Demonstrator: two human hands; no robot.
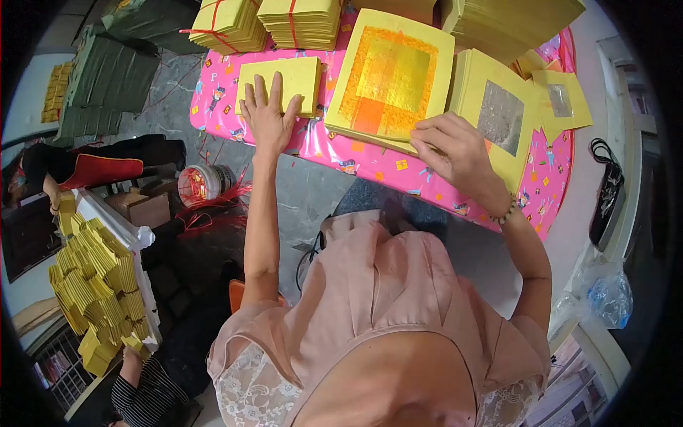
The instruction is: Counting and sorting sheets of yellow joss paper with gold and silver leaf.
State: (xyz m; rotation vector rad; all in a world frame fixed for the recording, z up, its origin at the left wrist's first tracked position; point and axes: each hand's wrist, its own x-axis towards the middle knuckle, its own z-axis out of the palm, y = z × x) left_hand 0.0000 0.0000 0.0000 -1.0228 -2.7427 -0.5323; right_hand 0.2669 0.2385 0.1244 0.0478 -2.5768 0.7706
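My left hand [269, 117] lies flat, fingers spread, on a small stack of plain yellow paper [307, 82] at the table's left front. To its right is a larger stack of yellow paper sheets [395, 75], its top sheet bearing a gold foil square on an orange patch. My right hand [452, 148], with a beaded bracelet on its wrist, is closed at that stack's near right corner, thumb and fingers pinched on the paper's edge. How many sheets they hold is hidden. Beside it is a stack of yellow sheets with silver foil squares [502, 117].
Red-tied yellow paper bundles [299, 25] and a tall yellow stack [509, 28] stand at the back of the pink patterned table [324, 153]. Small silver-foil sheets [573, 110] lie far right. At left, other people's hands [132, 361] touch a table heaped with folded yellow paper [99, 270].
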